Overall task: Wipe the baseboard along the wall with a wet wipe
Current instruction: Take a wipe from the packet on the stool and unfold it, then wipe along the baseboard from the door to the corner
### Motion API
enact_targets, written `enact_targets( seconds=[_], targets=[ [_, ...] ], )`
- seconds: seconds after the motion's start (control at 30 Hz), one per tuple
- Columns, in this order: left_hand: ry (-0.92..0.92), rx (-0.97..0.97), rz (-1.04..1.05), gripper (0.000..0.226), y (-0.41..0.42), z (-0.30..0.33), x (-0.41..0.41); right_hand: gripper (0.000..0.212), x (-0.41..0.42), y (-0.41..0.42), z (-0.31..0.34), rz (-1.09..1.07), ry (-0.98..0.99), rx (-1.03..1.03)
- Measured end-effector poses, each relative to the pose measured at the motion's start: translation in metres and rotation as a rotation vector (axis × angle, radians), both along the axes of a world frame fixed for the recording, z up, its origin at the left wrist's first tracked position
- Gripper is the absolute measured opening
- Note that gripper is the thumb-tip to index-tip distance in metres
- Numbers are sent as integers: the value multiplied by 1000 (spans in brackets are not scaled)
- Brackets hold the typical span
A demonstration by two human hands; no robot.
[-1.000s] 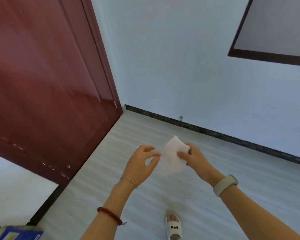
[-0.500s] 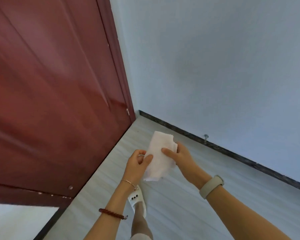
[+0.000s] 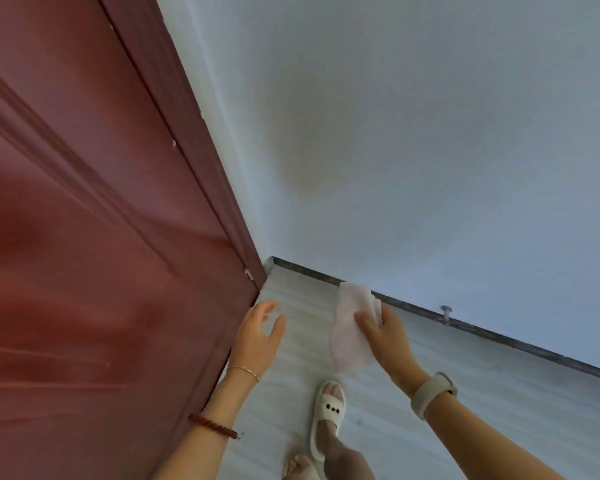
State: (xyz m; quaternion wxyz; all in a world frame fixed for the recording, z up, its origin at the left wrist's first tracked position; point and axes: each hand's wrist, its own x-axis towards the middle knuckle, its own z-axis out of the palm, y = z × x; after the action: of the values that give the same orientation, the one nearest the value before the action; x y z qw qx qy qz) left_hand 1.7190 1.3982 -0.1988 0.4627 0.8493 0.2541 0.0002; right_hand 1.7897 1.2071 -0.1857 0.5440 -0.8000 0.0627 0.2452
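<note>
Pale blue wall (image 3: 430, 133) is meeting a dark narrow baseboard (image 3: 499, 336) running toward lower right. Right hand (image 3: 387, 336) is pinching a white wet wipe (image 3: 349, 327) at centre; left hand (image 3: 258, 336) is hanging spread, empty. Held loosely, the limp wipe risks bunching or snagging on the small doorstop (image 3: 445, 311).

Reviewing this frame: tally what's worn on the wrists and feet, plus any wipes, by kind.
Wet wipe: 1, held in the right hand
Bracelets: 2, thin chain and red beads, on the left arm
Wristband: 1, right wrist
Slippers: 1 clearly visible; a second foot is cut off
Total: 5
</note>
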Motion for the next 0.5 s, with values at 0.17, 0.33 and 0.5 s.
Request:
enact_targets(
  seconds=[0.17, 0.33, 0.5],
  targets=[
    [16, 121, -41, 36, 52, -115, 85, 5, 86, 39, -114, 75, -13, -114],
    [6, 115, -36, 40, 90, -250, 149, 6, 129, 80, -260, -95, 84, 34],
    [-128, 196, -82, 58, 140, -391, 223, 22, 164, 141, -430, -469, 344, 360]
  ],
)
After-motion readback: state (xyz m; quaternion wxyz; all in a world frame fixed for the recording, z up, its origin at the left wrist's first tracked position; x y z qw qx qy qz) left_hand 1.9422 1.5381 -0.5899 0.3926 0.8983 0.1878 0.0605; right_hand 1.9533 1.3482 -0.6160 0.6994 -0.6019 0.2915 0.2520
